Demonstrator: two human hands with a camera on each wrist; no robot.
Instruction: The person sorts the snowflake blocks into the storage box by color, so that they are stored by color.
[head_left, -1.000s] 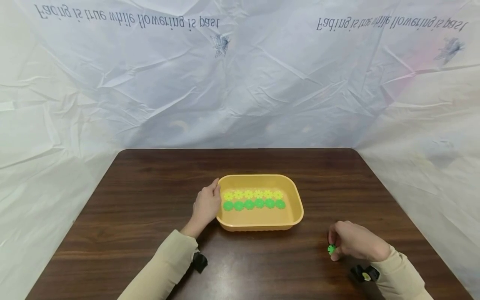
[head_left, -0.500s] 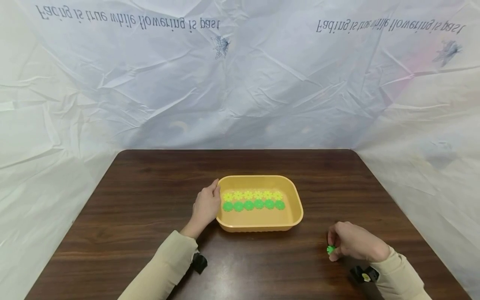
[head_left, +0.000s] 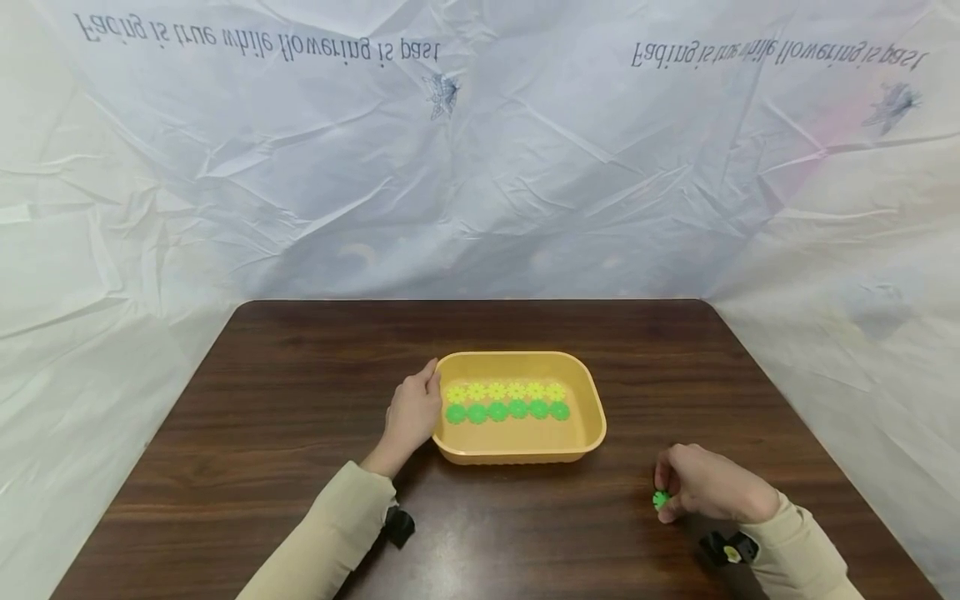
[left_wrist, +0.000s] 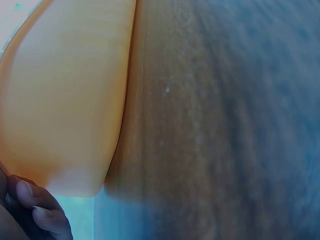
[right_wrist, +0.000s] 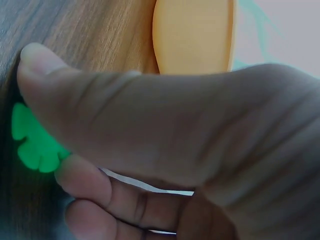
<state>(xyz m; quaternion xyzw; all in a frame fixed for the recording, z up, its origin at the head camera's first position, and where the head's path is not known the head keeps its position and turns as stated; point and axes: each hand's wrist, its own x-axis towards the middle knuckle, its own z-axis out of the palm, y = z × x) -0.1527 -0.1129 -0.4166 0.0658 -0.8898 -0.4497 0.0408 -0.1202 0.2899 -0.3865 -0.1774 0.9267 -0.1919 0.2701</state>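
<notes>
A yellow plastic basin (head_left: 517,455) stands near the middle of the table. Inside it lie two rows, several yellow flower-shaped pieces (head_left: 497,391) behind several round, scalloped green pieces (head_left: 498,411). My left hand (head_left: 414,408) grips the basin's left rim; the left wrist view shows curled fingers (left_wrist: 44,197) against its wall. Out to the right and closer to me, my right hand (head_left: 708,482) pinches a green flower-shaped piece (right_wrist: 37,142) between thumb and fingers, low over the tabletop. Whether that piece touches the wood cannot be told.
The dark brown wooden table (head_left: 315,358) has rounded far corners. Pale printed sheeting (head_left: 487,183) hangs behind it and along both sides. Each sleeve has a small black device at the wrist, such as the right wrist device (head_left: 729,548).
The head view shifts very slightly. Both hands, the basin and the pinched green flower-shaped piece stay practically where they were.
</notes>
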